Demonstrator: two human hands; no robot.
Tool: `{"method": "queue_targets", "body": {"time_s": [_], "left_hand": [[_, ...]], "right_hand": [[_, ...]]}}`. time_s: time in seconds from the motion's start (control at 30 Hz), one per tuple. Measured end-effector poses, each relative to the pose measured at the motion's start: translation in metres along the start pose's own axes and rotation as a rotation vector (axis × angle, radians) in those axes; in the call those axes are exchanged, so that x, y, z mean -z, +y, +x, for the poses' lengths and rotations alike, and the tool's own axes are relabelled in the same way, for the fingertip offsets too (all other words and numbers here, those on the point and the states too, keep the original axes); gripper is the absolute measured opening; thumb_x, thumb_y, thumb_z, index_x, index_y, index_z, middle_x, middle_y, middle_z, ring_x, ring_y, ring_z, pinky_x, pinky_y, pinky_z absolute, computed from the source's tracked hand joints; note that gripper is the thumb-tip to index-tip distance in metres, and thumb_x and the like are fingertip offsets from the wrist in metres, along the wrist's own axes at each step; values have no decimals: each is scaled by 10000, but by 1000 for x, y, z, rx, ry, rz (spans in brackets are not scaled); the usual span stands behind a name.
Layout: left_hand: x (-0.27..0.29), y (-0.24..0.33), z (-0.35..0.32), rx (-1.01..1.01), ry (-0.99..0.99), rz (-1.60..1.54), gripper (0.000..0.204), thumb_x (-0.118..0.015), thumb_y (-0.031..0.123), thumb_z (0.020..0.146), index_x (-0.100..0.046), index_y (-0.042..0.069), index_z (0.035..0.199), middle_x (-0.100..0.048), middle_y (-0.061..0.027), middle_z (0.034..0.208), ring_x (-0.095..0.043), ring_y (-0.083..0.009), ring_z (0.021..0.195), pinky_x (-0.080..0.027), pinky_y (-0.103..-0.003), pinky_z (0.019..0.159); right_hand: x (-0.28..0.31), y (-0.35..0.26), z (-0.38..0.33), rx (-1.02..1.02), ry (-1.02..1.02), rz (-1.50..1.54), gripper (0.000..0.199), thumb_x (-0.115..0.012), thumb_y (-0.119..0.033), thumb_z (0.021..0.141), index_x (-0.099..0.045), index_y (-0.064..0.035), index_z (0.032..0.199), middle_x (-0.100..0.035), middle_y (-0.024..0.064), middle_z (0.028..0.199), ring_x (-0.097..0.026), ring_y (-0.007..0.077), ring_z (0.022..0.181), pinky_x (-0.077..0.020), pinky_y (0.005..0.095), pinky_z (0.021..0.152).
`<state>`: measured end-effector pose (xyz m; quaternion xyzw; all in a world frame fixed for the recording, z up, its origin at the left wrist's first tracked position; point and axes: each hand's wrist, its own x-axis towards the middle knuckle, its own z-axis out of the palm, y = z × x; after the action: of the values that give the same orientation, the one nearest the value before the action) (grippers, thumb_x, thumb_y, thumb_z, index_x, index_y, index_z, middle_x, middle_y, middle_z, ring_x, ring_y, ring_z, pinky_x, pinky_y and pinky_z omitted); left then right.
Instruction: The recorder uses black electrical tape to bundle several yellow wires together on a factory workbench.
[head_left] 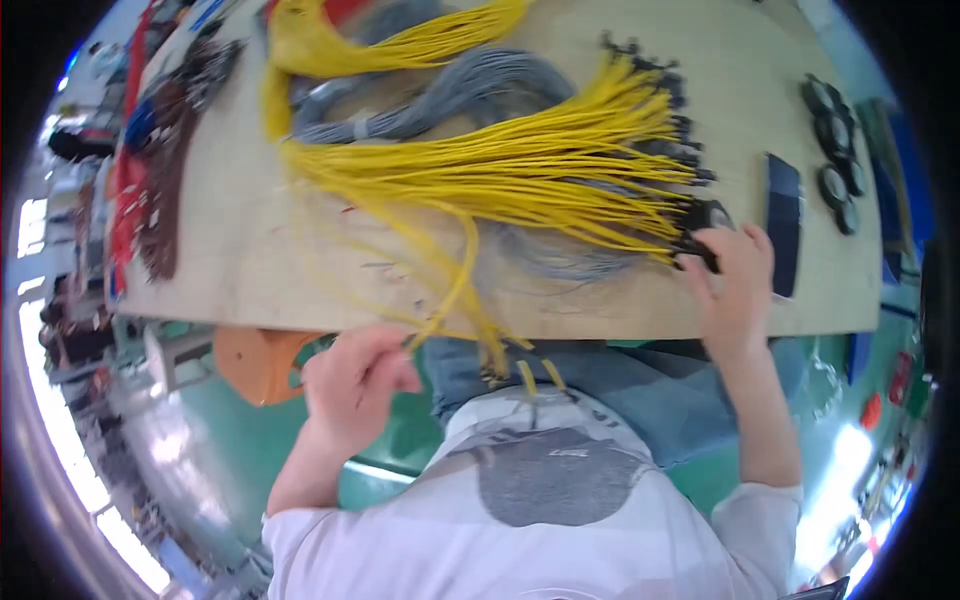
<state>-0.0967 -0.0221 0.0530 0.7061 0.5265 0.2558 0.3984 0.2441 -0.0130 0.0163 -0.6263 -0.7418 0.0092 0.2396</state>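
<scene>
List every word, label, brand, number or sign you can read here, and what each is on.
White shirt: small pale marks on its grey patch, too small and blurred to read.
Yellow wires, black round items: no legible lettering.
Nothing else is readable.

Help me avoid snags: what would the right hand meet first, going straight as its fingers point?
Probably the black object by the ends of the yellow wires, just ahead of the right hand; depth is unclear, they may be touching.
</scene>
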Motion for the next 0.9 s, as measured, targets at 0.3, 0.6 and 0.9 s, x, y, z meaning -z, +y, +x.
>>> {"method": "queue_targets", "body": {"time_s": [0.3,0.6,0.9], "left_hand": [[-8,23,8,158,-207,-581,167,-504,-39,828,-437,-1,977,-602,-104,716,-634,-173,668,-505,-248,565],[-51,14,17,-558,-356,678,271,-617,182,719,-543,52,945,-451,-18,593,-488,-157,508,-378,-278,448],[-79,51,54,-394,-8,-70,173,-648,42,714,-568,8,863,-535,-96,715,-554,-231,613,-455,-310,527]], "right_hand": [[11,2,9,-62,11,180,194,-637,-11,721,-544,-30,890,-555,73,788,-537,216,737,-408,327,818],[32,-42,23,-291,96,913,241,-675,20,715,-537,-15,909,-571,40,780,-521,54,701,-431,193,593],[27,-79,38,-96,-81,1123,261,-723,-52,654,-584,-46,875,-585,62,765,-553,215,651,-463,348,720]]}}
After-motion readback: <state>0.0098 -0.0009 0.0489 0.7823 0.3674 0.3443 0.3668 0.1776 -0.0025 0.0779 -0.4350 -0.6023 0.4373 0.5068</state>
